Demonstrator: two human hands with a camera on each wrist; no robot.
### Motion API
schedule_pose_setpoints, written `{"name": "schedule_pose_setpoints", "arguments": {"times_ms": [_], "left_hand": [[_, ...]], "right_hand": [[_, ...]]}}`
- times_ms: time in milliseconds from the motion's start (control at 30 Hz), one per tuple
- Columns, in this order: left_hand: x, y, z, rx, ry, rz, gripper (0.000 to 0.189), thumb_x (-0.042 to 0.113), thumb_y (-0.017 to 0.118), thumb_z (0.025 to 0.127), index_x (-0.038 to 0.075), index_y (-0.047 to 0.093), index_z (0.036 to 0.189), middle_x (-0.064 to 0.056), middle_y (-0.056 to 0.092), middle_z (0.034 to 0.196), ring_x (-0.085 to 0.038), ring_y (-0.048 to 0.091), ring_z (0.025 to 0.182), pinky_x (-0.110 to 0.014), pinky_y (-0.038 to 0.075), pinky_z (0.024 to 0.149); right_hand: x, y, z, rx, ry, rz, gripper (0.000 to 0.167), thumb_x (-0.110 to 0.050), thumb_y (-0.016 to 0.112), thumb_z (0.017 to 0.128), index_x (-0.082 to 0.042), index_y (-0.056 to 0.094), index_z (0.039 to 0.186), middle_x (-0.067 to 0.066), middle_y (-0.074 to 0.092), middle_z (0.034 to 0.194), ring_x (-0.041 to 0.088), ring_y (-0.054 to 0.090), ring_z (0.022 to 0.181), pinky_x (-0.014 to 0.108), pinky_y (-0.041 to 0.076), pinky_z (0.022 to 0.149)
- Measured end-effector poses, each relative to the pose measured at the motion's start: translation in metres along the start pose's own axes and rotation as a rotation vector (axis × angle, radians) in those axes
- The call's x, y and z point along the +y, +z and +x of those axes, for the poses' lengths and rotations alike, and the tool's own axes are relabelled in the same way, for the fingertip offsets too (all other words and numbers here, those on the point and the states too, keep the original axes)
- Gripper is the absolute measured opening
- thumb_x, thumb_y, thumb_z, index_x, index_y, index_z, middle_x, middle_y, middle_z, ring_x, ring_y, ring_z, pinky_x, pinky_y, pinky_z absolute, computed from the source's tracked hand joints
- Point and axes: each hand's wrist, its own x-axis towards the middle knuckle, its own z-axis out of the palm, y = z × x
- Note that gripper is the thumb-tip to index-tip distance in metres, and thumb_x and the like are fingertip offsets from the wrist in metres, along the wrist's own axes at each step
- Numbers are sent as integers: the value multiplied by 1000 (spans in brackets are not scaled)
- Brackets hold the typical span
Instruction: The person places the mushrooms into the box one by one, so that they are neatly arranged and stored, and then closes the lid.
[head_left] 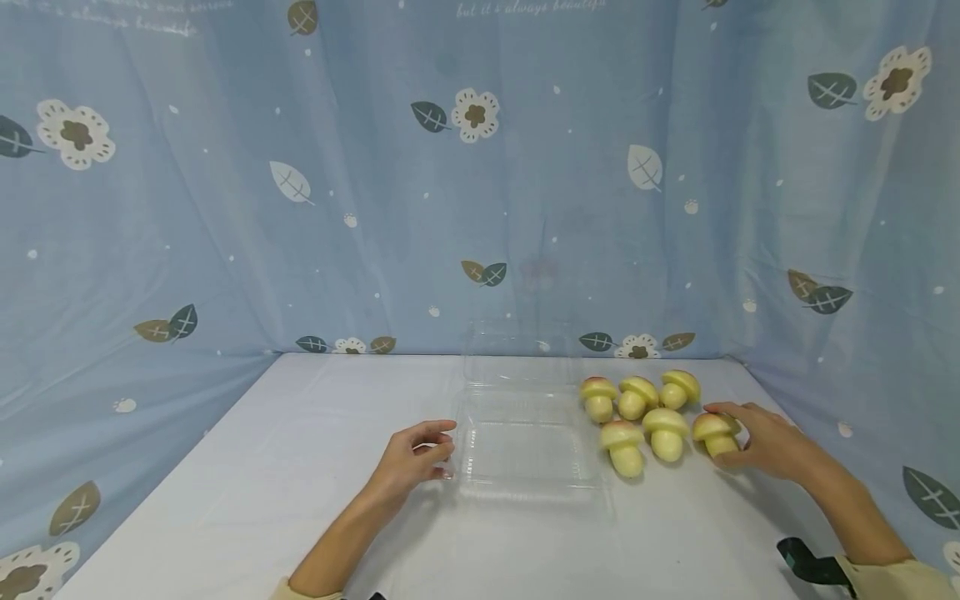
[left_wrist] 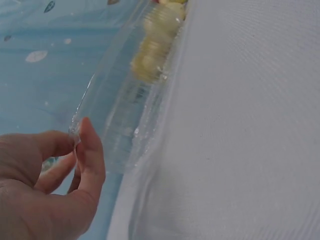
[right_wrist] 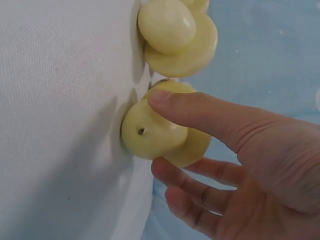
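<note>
An open clear plastic clamshell box point(head_left: 528, 483) lies on the table, its lid point(head_left: 521, 354) raised at the back by the curtain. My left hand point(head_left: 408, 458) is at the box's left edge; the left wrist view shows thumb and fingers point(left_wrist: 92, 165) pinching the rim. At the right, my right hand point(head_left: 776, 442) grips a yellow-green toy mushroom point(head_left: 715, 432) with a reddish tinge on its cap. In the right wrist view the thumb lies across this mushroom point(right_wrist: 150, 132), with fingers at its other side. The mushroom is low at the table; whether it touches is unclear.
Several more toy mushrooms point(head_left: 666, 433) stand close together between the box and my right hand, in two rough rows. A white cloth covers the table point(head_left: 300, 450). Behind and beside it hangs a blue patterned curtain point(head_left: 375, 208).
</note>
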Motion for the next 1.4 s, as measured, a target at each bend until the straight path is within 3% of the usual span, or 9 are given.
{"name": "schedule_pose_setpoints", "arguments": {"times_ms": [167, 367, 700, 1000, 1400], "left_hand": [[-1, 1, 0, 2, -31, -61, 42, 3, 64, 91, -4, 56, 132, -8, 54, 105, -15, 55, 85, -27, 61, 70], [-2, 0, -2, 12, -62, -90, 43, 3, 64, 91, -2, 57, 133, -9, 54, 109, -16, 54, 90, -28, 61, 72], [-1, -2, -1, 4, -60, -119, 47, -1, 63, 88, -3, 55, 134, -11, 53, 110, -15, 53, 87, -28, 61, 72], [-4, -1, 0, 9, -52, -128, 47, -2, 63, 88, -4, 55, 134, -10, 54, 107, -14, 53, 85, -28, 61, 70], [-4, 0, 0, -3, -55, -121, 47, 0, 63, 88, -4, 55, 134, -9, 53, 108, -15, 53, 85, -27, 61, 71]], "right_hand": [[1, 0, 1, -40, -21, 81, 85, -25, 84, 74, 3, 42, 142, 28, 53, 121, 13, 57, 75, 24, 48, 57], [1, 4, 5, -56, -36, 86, 89, -22, 86, 72, 3, 38, 143, 34, 49, 124, 10, 57, 73, 22, 48, 56], [1, 5, 6, -76, -53, 132, 92, -16, 87, 71, 4, 35, 145, 34, 48, 123, 10, 58, 73, 22, 49, 56], [0, 4, 5, -26, -62, 68, 90, -21, 86, 71, 5, 38, 142, 26, 55, 114, 6, 54, 70, 21, 47, 55], [-1, 2, 2, -1, -43, 69, 92, -26, 86, 71, 4, 38, 143, 28, 55, 114, 10, 58, 73, 22, 48, 56]]}}
